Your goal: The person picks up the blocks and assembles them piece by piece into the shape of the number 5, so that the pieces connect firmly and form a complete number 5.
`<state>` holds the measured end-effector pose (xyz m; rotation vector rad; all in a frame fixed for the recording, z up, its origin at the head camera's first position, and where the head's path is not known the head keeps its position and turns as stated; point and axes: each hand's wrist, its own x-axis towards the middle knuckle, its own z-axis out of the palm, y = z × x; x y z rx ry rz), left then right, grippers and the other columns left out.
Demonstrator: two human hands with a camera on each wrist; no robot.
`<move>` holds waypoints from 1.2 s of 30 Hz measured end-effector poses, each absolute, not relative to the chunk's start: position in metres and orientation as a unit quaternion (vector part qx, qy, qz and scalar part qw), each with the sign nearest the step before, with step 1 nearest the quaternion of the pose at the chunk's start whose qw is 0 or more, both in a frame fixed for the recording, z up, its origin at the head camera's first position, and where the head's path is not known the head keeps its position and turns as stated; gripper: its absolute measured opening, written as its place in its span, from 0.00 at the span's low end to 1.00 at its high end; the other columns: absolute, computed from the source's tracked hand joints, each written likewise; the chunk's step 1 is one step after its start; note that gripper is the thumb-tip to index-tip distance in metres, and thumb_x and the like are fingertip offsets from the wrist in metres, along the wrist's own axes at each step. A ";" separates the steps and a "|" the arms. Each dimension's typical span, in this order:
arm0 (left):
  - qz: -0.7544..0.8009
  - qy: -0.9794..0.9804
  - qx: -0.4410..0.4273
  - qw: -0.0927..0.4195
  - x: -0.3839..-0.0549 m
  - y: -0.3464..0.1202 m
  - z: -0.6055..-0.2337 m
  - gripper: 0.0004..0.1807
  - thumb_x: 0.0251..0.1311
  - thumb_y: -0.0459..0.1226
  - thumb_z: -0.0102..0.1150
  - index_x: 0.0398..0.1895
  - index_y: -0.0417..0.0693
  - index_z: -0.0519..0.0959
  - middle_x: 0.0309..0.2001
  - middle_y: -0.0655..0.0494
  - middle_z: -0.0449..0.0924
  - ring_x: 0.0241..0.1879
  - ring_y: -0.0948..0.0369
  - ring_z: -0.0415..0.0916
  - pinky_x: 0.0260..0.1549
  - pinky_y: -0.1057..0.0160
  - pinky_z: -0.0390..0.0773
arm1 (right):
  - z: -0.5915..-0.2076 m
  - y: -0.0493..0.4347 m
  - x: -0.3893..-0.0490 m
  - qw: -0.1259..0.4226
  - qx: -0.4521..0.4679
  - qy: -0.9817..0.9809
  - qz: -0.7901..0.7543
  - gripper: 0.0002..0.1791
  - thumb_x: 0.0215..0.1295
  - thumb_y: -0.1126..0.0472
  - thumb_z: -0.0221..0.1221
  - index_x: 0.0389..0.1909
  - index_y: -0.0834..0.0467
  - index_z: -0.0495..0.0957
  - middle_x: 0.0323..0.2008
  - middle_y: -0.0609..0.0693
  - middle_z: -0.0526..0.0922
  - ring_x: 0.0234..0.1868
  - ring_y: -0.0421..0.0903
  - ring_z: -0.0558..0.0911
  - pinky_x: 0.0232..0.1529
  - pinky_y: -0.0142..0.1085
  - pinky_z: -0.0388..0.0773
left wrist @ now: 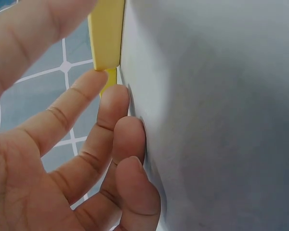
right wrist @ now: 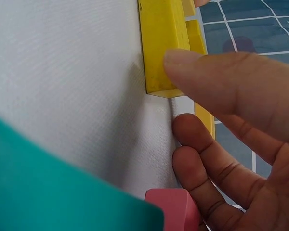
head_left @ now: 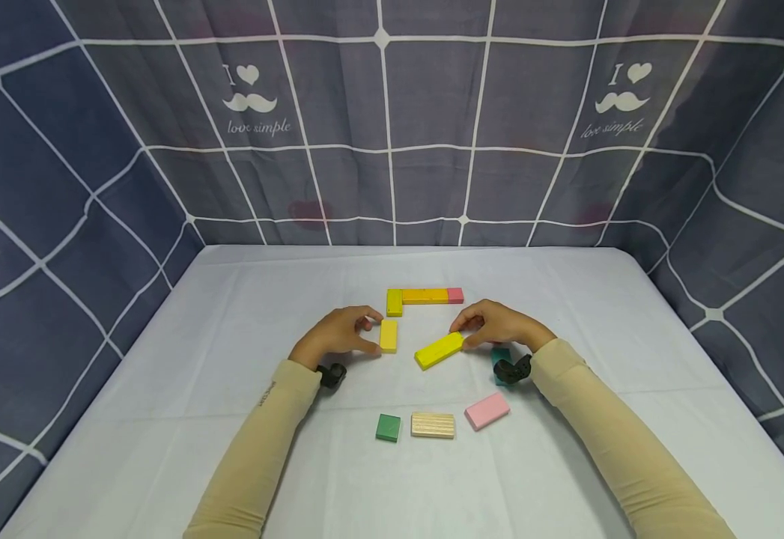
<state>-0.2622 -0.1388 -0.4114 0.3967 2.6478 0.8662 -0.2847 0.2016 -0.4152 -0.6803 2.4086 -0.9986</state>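
My left hand [head_left: 341, 331] pinches a short pale-yellow block [head_left: 389, 337] by its ends, between thumb and index finger; the left wrist view shows the index fingertip against one end of it. The other fingers of that hand lie low, close to the cloth. My right hand [head_left: 499, 326] holds the near end of a longer bright-yellow block [head_left: 437, 351], which lies at a slant. In the right wrist view the thumb presses on this block [right wrist: 164, 48], while part of the index finger is hidden behind the thumb.
Just beyond stand a yellow upright block [head_left: 394, 302], an orange-yellow bar [head_left: 424, 296] and a small pink block [head_left: 455, 296], joined in a row. Nearer me lie a green square [head_left: 388, 427], a ridged wooden block [head_left: 433, 425] and a pink block [head_left: 487, 411]. A teal block [head_left: 500, 355] sits under my right wrist.
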 end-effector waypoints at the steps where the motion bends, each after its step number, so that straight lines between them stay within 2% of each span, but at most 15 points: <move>1: 0.304 0.928 0.137 0.163 -0.262 -0.138 -0.411 0.34 0.57 0.40 0.84 0.67 0.51 0.82 0.53 0.50 0.83 0.50 0.52 0.75 0.56 0.51 0.77 | -0.415 0.202 -0.285 0.221 -0.248 0.871 -0.361 0.16 0.65 0.71 0.72 0.53 0.64 0.88 0.51 0.53 0.88 0.51 0.51 0.78 0.64 0.47 0.75; 12: 0.301 0.932 0.127 0.157 -0.264 -0.134 -0.413 0.35 0.57 0.42 0.84 0.68 0.51 0.81 0.52 0.50 0.83 0.49 0.52 0.75 0.54 0.52 0.78 | -0.416 0.201 -0.283 0.222 -0.243 0.871 -0.365 0.15 0.66 0.70 0.72 0.53 0.63 0.88 0.52 0.53 0.88 0.52 0.50 0.79 0.66 0.49 0.75; 23: 0.301 0.935 0.119 0.144 -0.264 -0.128 -0.411 0.34 0.57 0.41 0.84 0.68 0.50 0.81 0.51 0.51 0.84 0.48 0.52 0.77 0.54 0.51 0.78 | -0.414 0.202 -0.282 0.220 -0.247 0.871 -0.363 0.15 0.66 0.71 0.72 0.53 0.64 0.88 0.51 0.54 0.88 0.52 0.52 0.79 0.63 0.45 0.76; 36: 0.305 0.937 0.107 0.137 -0.264 -0.124 -0.411 0.32 0.58 0.41 0.84 0.66 0.50 0.82 0.52 0.51 0.84 0.49 0.51 0.78 0.55 0.50 0.78 | -0.413 0.202 -0.283 0.218 -0.252 0.868 -0.368 0.16 0.65 0.71 0.72 0.53 0.66 0.87 0.52 0.56 0.88 0.52 0.53 0.79 0.65 0.52 0.75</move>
